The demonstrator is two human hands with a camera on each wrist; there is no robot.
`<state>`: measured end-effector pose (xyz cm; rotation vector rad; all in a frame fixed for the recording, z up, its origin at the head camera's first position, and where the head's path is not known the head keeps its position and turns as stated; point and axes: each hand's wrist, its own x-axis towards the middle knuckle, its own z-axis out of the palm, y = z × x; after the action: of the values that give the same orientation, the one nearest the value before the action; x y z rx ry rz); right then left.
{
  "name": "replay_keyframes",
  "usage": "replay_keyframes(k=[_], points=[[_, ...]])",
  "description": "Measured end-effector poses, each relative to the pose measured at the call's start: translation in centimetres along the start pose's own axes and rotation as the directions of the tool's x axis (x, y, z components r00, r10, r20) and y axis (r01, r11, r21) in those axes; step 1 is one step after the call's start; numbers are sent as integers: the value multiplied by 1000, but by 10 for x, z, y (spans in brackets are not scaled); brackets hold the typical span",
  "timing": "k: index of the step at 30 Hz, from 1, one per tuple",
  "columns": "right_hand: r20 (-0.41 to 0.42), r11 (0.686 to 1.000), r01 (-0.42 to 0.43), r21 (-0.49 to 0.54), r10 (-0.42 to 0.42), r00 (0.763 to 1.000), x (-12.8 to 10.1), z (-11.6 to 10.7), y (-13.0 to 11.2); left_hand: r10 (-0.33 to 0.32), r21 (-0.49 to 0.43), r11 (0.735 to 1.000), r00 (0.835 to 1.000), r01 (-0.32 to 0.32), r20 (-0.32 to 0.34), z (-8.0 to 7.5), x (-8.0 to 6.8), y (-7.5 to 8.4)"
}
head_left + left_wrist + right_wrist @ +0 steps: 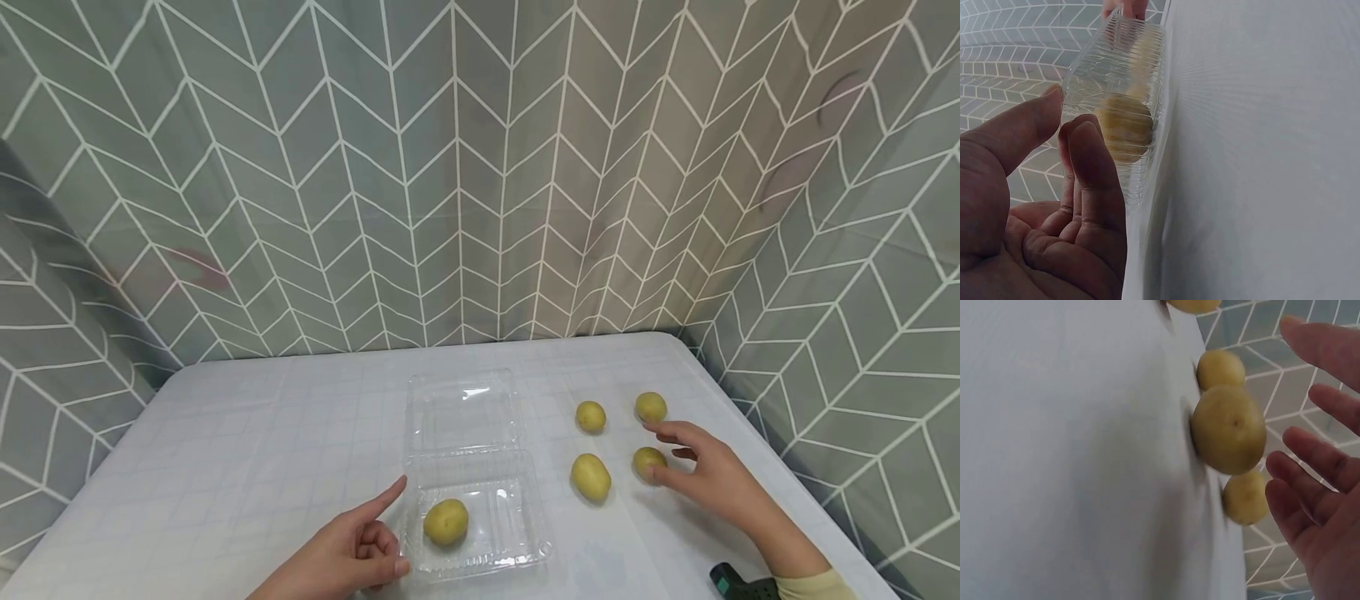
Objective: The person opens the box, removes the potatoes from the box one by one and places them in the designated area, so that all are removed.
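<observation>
A clear plastic clamshell box (510, 529) lies with its lid (463, 408) folded back flat, one yellow potato (446, 522) in its base. At the box's left side, my left hand (348, 546) has its index finger extended along the edge and its thumb at the front corner; in the left wrist view its fingertips (1088, 134) overlap the ribbed wall. My right hand (708, 471) reaches over a small potato (648, 462), thumb and fingers spread around it. In the right wrist view, a gap shows between those fingers and the nearest potato (1229, 428).
Three more potatoes lie right of the box: a larger one (591, 477), a small one (590, 417) behind it, and another (651, 407) beyond my right fingertips. A white cloth covers the table (225, 450). Patterned curtains (480, 183) hang behind and at both sides.
</observation>
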<state>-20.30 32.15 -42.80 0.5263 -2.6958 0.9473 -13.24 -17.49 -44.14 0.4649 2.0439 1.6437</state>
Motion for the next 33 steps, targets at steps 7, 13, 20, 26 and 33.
replay_keyframes(k=[7,13,20,26,33], points=[[3,999,52,-9,-52,999,6,-4,-26,-22,13,1000,1000,22,-8,-1,0,1],[51,994,109,2,-109,993,20,4,-55,-5,15,1000,1000,5,-6,0,-1,0],[117,968,237,80,-245,962,37,18,-82,8,-5,1000,1000,-8,1,0,-2,-1],[195,962,230,145,-256,947,46,30,-102,6,-10,1000,1000,-6,2,0,-1,-2],[261,948,268,174,-306,915,58,46,-124,-19,-28,999,1000,19,-5,0,-2,-1]])
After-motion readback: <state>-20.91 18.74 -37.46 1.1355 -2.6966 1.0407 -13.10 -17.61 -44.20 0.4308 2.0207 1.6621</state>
